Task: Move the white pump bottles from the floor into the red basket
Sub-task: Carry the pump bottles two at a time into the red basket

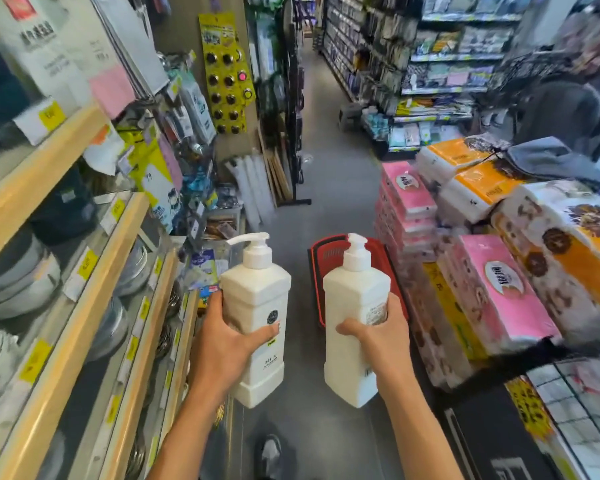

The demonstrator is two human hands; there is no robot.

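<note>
I hold two white pump bottles upright in the air over the aisle floor. My left hand (227,344) grips the left pump bottle (257,299) around its middle, its nozzle pointing left. My right hand (381,337) grips the right pump bottle (352,296) from its right side. The red basket (317,258) stands on the floor just beyond and below the bottles; the right bottle hides most of it, and only its rim and left wall show.
Wooden shelves (84,306) with metal bowls line the left side. Stacks of pink and orange tissue packs (492,271) crowd the right, close to the basket. The grey aisle floor (326,174) runs ahead between racks. My shoe (271,455) shows at the bottom.
</note>
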